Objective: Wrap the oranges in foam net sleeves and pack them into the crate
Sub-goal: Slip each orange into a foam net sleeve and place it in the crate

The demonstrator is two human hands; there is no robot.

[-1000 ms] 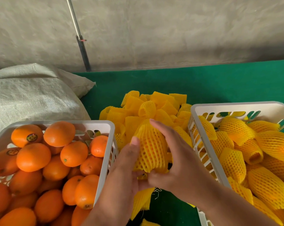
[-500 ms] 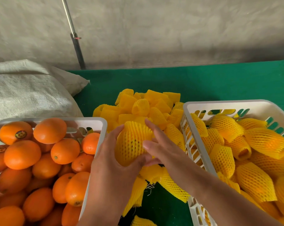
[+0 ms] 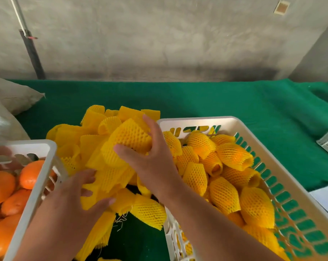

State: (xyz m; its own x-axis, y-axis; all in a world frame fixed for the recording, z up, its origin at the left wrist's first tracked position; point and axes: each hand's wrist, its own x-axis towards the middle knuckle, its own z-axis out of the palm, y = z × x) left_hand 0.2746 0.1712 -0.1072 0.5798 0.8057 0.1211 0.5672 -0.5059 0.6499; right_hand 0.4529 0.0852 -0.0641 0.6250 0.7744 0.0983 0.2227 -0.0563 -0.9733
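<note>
A sleeved orange (image 3: 130, 141) is being gripped by the right hand (image 3: 150, 159) at the crate's (image 3: 257, 136) nine o'clock rim while loose sleeves (image 3: 110, 178) are being touched by the open-fingered left hand (image 3: 74, 202), so the fruit is risking being slipped from its net if squeezed loosely.

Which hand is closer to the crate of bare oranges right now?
Left. The left hand reaches into the loose foam sleeves just beside the crate of bare oranges; the right hand holds a sleeved orange nearer the other crate.
</note>
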